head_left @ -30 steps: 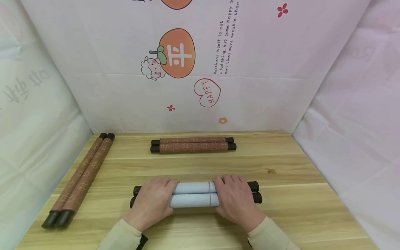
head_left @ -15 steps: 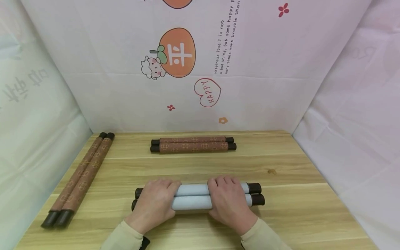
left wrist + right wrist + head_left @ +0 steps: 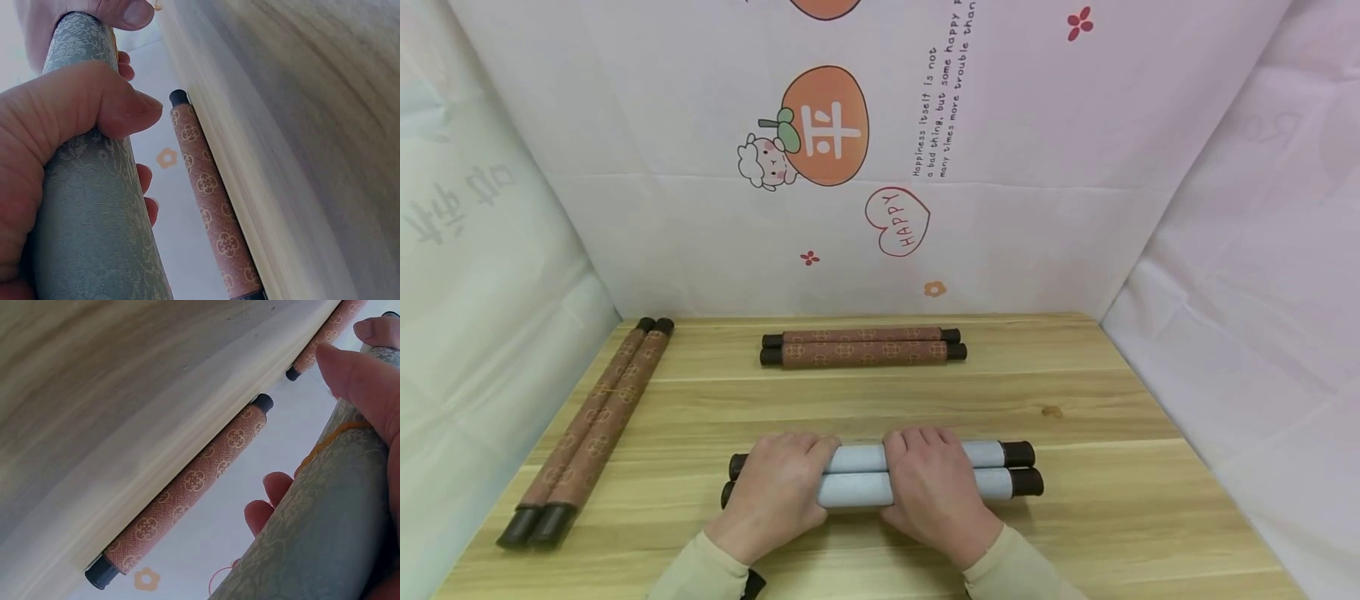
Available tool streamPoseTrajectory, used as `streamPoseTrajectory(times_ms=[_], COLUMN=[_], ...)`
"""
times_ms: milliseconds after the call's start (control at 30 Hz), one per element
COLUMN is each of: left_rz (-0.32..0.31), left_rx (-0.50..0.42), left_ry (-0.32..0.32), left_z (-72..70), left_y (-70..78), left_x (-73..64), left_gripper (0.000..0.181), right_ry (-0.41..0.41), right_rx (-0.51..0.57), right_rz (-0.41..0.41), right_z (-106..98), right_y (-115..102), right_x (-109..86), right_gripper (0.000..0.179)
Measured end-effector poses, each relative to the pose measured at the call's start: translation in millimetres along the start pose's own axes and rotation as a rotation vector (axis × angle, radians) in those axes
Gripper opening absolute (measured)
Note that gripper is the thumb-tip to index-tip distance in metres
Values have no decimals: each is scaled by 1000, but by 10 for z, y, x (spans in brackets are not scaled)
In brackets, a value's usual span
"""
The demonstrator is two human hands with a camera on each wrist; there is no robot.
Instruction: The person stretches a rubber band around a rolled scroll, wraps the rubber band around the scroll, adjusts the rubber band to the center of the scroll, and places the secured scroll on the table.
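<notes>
Pale blue double roll [image 3: 855,490] — long axis left to right — gripped by left hand [image 3: 775,490] near its left end, right hand [image 3: 934,490] just right of middle.

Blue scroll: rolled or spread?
Rolled: the blue scroll shows two rolls side by side, no sheet spread between; left hand and right hand grip it.
</notes>
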State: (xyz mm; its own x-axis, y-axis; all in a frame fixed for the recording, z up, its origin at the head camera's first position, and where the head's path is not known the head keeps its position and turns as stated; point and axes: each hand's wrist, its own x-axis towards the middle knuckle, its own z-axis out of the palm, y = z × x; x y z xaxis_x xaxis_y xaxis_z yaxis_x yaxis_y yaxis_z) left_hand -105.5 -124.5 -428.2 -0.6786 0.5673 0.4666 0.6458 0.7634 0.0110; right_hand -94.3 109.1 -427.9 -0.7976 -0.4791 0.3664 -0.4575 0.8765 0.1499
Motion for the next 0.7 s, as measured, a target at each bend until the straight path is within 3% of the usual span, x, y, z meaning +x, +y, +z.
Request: streamPoseTrajectory(times_ms=[433,700], left_rz=[14,23], left_rx=[0,41], left_ry=[13,7], left_z=[4,11], left_y=[45,11], left_x=[15,13], left_gripper=[61,63], right_ry=[-4,-135], right_rx=[-29,97], right_rz=[11,33], right_z=[5,-59], right_y=[-126,-36], right_x=[25,22], right_gripper=[76,109])
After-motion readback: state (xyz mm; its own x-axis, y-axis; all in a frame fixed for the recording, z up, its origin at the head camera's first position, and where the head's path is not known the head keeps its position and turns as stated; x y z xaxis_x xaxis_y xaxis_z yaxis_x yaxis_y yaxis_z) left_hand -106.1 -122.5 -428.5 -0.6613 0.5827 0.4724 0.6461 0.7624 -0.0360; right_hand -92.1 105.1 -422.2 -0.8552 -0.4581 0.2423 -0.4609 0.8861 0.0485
